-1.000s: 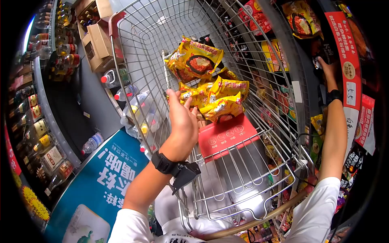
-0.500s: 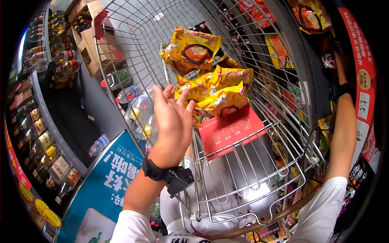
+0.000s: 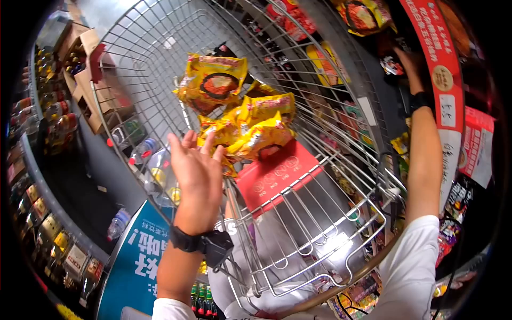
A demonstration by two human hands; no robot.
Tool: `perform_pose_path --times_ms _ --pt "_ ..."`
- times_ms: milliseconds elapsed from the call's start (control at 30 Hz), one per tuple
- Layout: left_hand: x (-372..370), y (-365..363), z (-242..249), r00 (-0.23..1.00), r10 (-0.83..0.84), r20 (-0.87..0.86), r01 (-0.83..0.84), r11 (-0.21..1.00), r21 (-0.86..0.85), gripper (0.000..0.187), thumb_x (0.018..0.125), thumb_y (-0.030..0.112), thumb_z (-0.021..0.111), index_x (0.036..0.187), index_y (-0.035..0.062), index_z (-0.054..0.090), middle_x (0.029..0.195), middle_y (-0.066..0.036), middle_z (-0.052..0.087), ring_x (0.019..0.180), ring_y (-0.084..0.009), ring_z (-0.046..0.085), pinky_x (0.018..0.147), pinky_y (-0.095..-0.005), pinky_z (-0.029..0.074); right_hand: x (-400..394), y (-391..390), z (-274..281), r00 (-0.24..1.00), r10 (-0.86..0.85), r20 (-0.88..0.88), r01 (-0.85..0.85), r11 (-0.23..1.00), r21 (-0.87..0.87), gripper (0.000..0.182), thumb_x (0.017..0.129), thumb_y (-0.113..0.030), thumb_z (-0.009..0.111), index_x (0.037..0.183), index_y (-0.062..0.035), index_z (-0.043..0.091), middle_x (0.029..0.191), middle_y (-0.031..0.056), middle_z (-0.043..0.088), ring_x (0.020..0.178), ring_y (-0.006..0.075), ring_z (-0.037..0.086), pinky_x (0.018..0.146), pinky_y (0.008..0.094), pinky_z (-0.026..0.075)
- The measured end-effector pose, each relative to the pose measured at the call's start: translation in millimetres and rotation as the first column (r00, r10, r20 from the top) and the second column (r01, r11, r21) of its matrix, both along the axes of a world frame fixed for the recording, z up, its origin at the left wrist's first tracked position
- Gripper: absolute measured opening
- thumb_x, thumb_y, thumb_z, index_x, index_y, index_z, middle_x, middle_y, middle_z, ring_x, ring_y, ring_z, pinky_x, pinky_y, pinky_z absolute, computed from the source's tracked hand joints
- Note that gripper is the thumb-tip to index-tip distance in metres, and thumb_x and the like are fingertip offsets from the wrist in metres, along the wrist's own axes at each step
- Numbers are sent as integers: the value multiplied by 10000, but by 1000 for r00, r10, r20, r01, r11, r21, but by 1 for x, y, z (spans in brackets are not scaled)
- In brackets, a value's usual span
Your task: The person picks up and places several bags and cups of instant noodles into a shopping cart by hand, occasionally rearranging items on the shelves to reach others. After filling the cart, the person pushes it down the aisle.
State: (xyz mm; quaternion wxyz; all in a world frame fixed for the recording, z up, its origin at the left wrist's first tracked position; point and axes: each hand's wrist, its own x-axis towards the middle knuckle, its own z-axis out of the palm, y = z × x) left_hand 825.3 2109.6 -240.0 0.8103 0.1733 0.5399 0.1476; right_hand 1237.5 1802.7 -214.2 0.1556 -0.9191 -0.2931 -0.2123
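Observation:
Several yellow noodle packets [image 3: 242,117] lie heaped in the metal shopping cart [image 3: 282,256]. Over the cart's left side is my left hand [image 3: 197,170], its fingers spread, just left of the packets and holding nothing. A black strap with a device circles that wrist. My right arm stretches up along the right shelf, and my right hand [image 3: 409,66] reaches in beside a dark packet [image 3: 392,65]; its fingertips are in shadow, so its hold cannot be made out. A red panel [image 3: 277,173] is on the cart's child seat.
Bottle shelves [image 3: 69,229] curve along the left, with cardboard boxes [image 3: 88,80] at the upper left. A teal sign [image 3: 128,261] stands at the lower left. A red price strip [image 3: 442,80] edges the right shelf, where a yellow packet [image 3: 364,16] lies.
The cart, packets and shelves have shifted left in view as the camera moved. My left hand has stayed spread beside the packets, and my right hand is still in the shelf.

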Motion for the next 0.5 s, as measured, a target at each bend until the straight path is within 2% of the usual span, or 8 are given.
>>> perform_pose_path --times_ms 167,200,333,400,433,500 --pt "1 2 8 999 -34 10 34 999 8 758 967 508 282 1424 -54 58 1505 -157 72 1372 -360 205 1116 -516 125 20 -14 -18 991 -12 -130 21 998 64 847 591 -396 841 1244 7 483 1227 159 548 1145 254 524 963 346 409" --pt "2 2 9 999 -45 6 45 999 15 768 967 509 280 1427 -56 36 1516 -157 43 1372 -359 207 1116 -512 128 25 -21 -23 979 -121 -165 128 991 32 856 571 -337 853 1253 4 463 1247 146 537 1143 242 517 973 329 398" --pt "2 2 9 998 -54 24 53 998 16 773 966 513 279 1425 -61 41 1516 -155 48 1373 -358 206 1116 -511 132 53 -50 -37 979 -128 -160 115 990 -86 882 563 -310 856 1271 5 435 1250 142 533 1144 226 516 975 317 398" --pt "1 1 9 997 -63 45 63 998 16 777 965 520 277 1424 -62 43 1516 -154 51 1372 -358 208 1115 -511 136 53 -56 -42 979 -204 -27 199 973 -121 802 567 -294 854 1208 27 495 1207 145 560 1113 217 535 953 317 414" --pt "1 1 9 997 -61 46 60 998 16 777 965 520 277 1424 -62 43 1516 -154 51 1372 -358 208 1115 -511 136 53 -59 -45 979 -201 -26 197 973 -122 802 567 -294 854 1208 27 495 1207 145 560 1113 217 535 953 317 414" --pt "2 0 9 999 -49 19 49 999 17 779 963 524 280 1422 -61 50 1515 -153 57 1370 -356 212 1115 -510 136 50 -62 -49 897 -439 -57 426 890 -163 714 571 -305 850 1124 43 561 1130 146 599 1055 216 564 917 315 430"
